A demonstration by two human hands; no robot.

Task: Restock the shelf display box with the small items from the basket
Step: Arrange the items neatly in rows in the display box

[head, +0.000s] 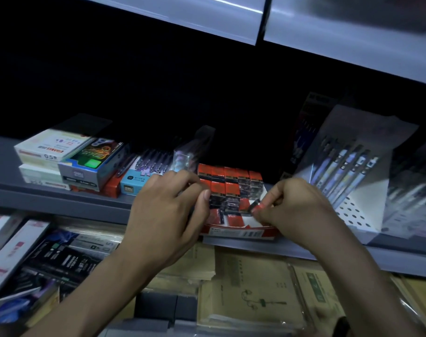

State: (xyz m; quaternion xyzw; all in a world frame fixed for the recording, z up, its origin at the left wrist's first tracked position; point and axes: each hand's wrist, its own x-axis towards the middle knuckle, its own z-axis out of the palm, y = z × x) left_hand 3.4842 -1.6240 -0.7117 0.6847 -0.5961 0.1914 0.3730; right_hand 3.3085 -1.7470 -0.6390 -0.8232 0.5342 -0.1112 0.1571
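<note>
red cardboard box [236,233] of small packs [231,176]

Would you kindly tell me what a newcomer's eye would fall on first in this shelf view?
The two hands meet mid-frame: the right hand pinches one small pack over the red-and-white display box, with the left hand at the box's left side. Behind them, rows of red-and-black packs fill the box's back, brightest against the dark shelf.
</note>
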